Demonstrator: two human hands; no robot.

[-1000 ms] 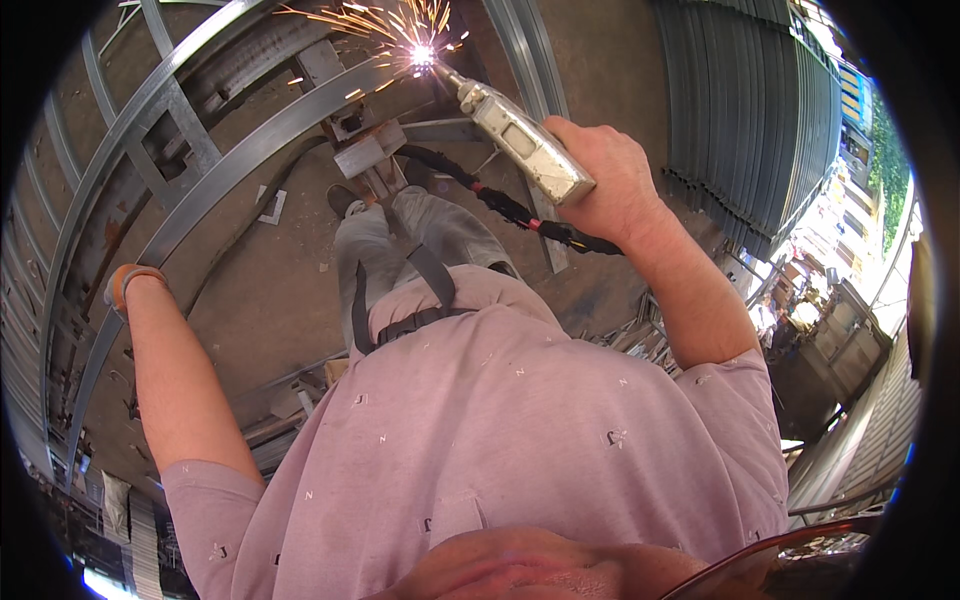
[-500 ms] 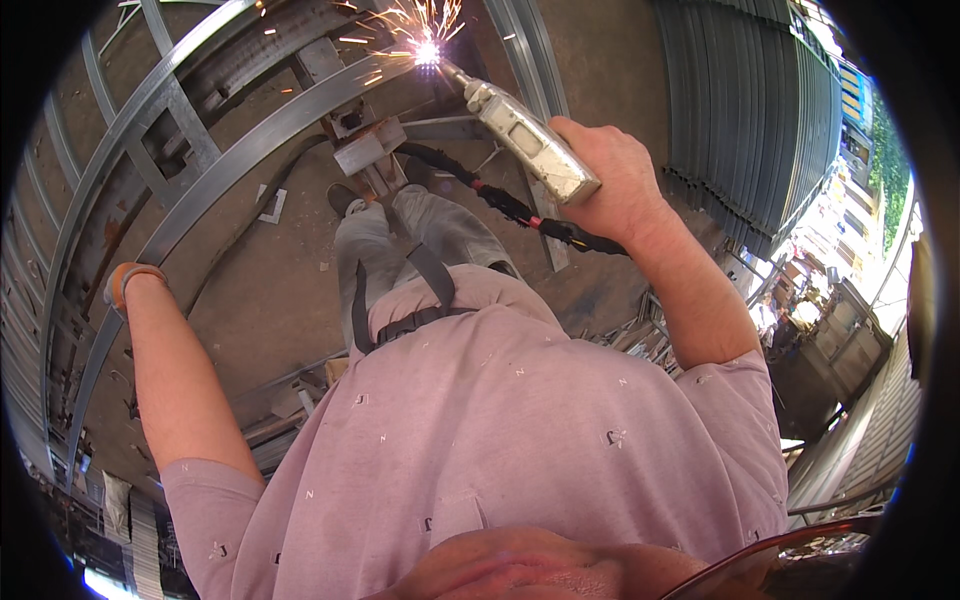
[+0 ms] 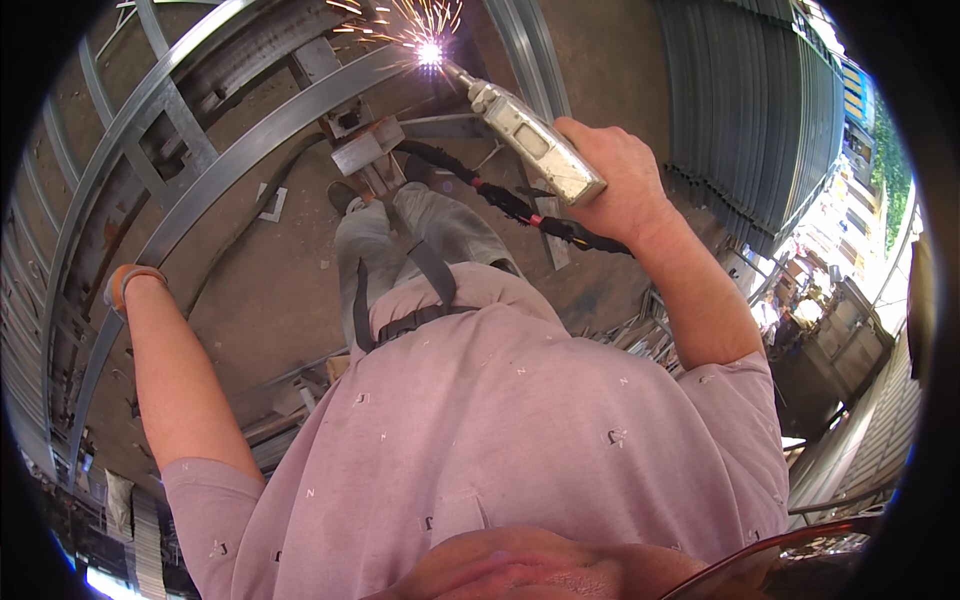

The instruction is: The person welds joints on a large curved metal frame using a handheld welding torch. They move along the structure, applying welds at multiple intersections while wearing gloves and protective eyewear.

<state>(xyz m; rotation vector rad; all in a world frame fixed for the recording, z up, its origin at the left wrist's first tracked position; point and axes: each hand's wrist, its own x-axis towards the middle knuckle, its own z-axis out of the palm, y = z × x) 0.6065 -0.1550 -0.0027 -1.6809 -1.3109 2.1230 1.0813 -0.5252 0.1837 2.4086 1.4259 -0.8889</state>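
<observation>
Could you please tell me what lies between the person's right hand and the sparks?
The welding torch lies between them, as the head view shows: the right hand holds its rear end, and its tip points toward the sparks.

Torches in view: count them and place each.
1: a pale metal torch held in the right hand, its nozzle toward the bright glow. Others may be hidden.
</observation>
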